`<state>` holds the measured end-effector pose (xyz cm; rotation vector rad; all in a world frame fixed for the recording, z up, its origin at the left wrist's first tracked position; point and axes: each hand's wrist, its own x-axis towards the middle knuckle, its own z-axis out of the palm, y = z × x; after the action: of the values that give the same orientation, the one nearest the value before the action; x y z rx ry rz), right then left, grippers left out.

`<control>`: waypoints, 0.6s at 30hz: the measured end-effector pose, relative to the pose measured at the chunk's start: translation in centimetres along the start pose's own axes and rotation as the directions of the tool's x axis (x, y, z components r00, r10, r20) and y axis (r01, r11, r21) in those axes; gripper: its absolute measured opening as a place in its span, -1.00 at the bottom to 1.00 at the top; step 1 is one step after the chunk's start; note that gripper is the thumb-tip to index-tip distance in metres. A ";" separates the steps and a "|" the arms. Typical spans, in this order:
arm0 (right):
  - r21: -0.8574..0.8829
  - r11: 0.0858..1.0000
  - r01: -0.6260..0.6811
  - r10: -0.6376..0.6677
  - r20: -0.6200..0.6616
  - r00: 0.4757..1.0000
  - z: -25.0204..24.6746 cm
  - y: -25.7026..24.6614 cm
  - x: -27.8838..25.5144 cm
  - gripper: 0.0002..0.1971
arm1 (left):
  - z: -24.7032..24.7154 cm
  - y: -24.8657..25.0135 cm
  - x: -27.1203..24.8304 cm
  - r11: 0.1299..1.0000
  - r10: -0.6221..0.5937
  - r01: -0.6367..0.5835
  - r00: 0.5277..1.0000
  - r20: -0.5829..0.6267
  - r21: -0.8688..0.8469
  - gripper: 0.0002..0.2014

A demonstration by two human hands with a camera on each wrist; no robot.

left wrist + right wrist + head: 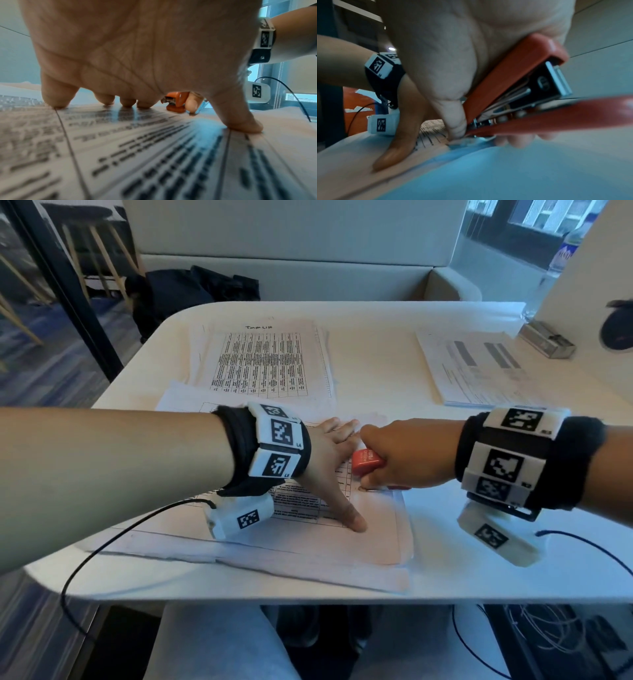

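Note:
A stack of printed papers [308, 542] lies on the white table [479, 577] in front of me. My left hand [337, 460] presses flat on it, fingers spread, thumb [240, 119] and fingertips [126, 104] touching the sheet [154, 155]. My right hand [407, 457] grips a red stapler [366, 462] at the right edge of that stack, just beside the left hand. In the right wrist view the stapler [513, 83] is held between palm and fingers, its mouth around the paper's corner [436, 140]. The stapler's nose [175, 102] shows past the left palm.
A second printed table sheet [263, 361] lies farther back. Another paper pile [479, 368] sits at the right, with a small clear box [548, 340] behind it. A dark bag [191, 292] rests on the bench beyond the table. Cables hang off both wrists.

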<state>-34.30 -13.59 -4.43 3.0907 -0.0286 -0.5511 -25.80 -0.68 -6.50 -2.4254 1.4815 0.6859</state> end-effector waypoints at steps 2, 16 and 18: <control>-0.012 1.000 -0.017 0.017 0.001 1.000 0.0 -0.3 -0.1 -0.51 | 0.0 0.1 -0.1 1.000 -0.001 0.001 1.000 0.000 0.001 0.33; -0.083 0.991 0.101 -0.106 -0.070 0.992 -1.1 -1.6 -1.4 -0.69 | -0.1 0.3 -0.3 1.000 0.014 -0.014 1.000 -0.009 -0.002 0.19; -0.232 0.957 0.176 -0.212 -0.144 0.966 -0.9 -1.4 -1.8 -0.69 | -0.2 0.7 -0.6 1.000 0.017 -0.017 1.000 -0.009 0.012 0.05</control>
<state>-35.62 -12.19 -2.94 2.9277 0.3183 -0.2712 -26.60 -0.60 -5.93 -2.4125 1.5073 0.6689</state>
